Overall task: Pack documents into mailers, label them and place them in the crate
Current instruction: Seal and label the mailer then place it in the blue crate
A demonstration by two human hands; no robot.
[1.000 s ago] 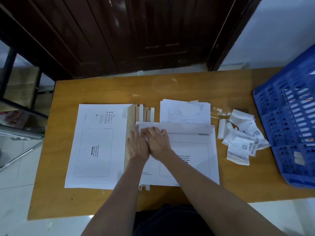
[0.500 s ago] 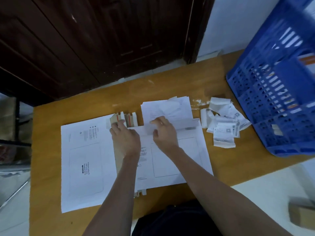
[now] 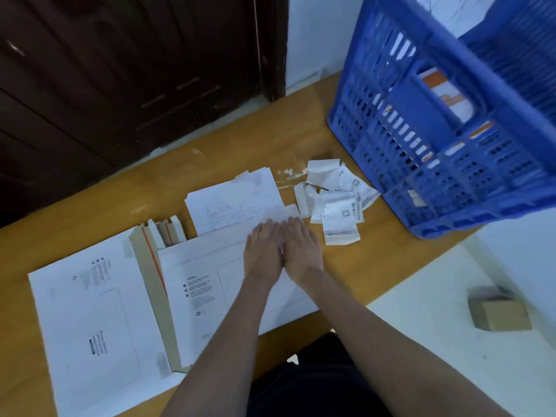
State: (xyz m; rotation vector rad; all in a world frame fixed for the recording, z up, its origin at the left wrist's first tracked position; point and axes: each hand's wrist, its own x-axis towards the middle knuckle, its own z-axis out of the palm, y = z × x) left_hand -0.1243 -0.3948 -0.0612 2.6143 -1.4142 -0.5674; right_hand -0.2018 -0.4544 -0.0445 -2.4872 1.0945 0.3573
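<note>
both hands [image 3: 282, 251] press mailer [image 3: 210, 284] flap edge, beside labels [image 3: 337, 200].

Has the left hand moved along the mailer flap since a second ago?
Yes. The left hand slid right along the white cardboard mailer, away from the stack of mailers' brown edge with the red strip, and now presses flat beside the right hand.

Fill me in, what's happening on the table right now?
A person is pressing both hands flat, side by side, on the folded flap of a white mailer, the left hand beside the right hand. Documents lie just behind it, and another mailer lies flat to the left. Loose labels are piled to the right, next to the blue crate, which already holds some items. No label is visible on the mailer being pressed.
</note>
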